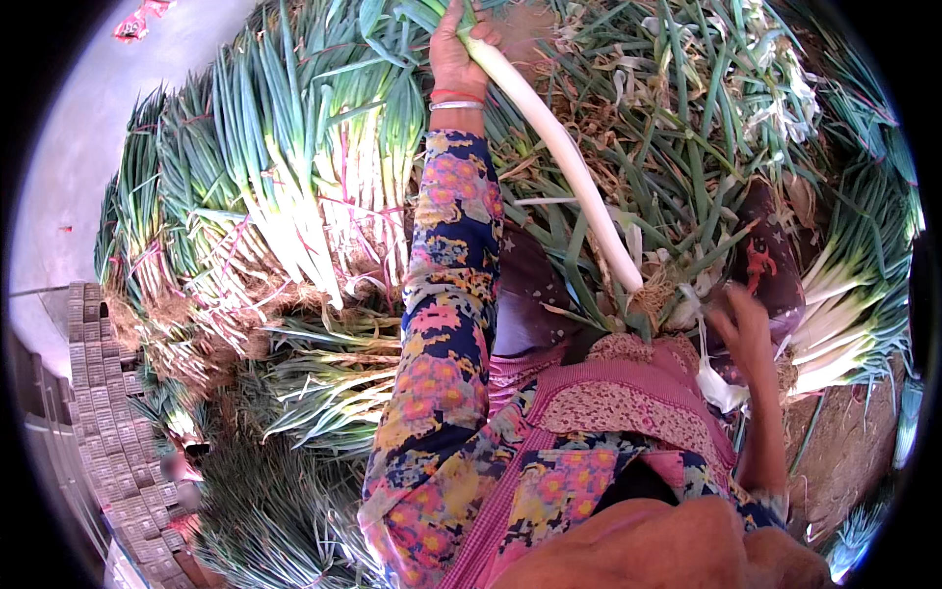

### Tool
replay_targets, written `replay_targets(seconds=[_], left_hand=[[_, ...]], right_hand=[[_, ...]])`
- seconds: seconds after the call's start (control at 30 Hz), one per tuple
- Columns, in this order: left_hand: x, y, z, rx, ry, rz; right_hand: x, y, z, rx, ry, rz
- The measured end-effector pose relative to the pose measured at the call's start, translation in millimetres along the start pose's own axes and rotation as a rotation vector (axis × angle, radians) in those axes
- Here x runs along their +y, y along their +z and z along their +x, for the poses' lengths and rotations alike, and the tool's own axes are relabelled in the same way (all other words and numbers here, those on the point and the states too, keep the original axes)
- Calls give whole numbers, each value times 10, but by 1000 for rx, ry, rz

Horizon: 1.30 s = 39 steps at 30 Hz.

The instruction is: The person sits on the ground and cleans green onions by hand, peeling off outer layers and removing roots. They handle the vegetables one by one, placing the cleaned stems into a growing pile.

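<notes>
My left hand (462,55), with a red string and a pale bangle at the wrist, is closed around the green upper part of a large green onion (570,147). Its thick white stalk slants down to the right, and its rooted end lies above my lap. At the right, my right hand (739,324) is blurred, its fingers bent beside a strip of whitish peeled skin (714,379) that hangs near my apron (625,397). Whether that hand grips the strip I cannot tell. Loose leaves and peelings (647,147) are heaped in front of me, around my legs.
Bundles of green onions (280,169) tied with reddish string stand at the left. More green onions lie below them (331,390) and at the right (846,324). Stacked grey-brown blocks (110,412) run along the lower left, beside pale floor (81,184).
</notes>
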<state>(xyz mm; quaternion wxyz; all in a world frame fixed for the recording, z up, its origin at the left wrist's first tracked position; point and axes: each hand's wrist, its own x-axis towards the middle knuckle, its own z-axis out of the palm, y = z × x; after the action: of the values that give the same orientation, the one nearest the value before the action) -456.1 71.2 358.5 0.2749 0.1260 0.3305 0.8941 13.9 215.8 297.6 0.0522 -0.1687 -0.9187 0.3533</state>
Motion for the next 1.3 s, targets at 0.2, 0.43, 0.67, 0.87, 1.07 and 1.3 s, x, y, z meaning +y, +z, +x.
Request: replay_targets(seconds=[0.2, 0.43, 0.67, 0.87, 1.07, 1.3], left_hand=[[-573, 664, -278, -170, -126, -330], [-515, 654, -491, -425, -165, -631], [-553, 558, -476, -437, -74, -473], [-571, 434, -394, -481, -53, -382], [-579, 422, -499, -576, -135, -644], [-601, 342, -404, -839, -177, -804]], right_hand=[[-944, 306, 1301, 215, -93, 658], [-818, 576, 1310, 119, 76, 1077], [-913, 542, 1170, 266, -15, 801], [-865, 584, 1220, 197, -19, 566], [-693, 729, 1268, 144, 176, 641], [-714, 869, 1133, 107, 153, 1069]])
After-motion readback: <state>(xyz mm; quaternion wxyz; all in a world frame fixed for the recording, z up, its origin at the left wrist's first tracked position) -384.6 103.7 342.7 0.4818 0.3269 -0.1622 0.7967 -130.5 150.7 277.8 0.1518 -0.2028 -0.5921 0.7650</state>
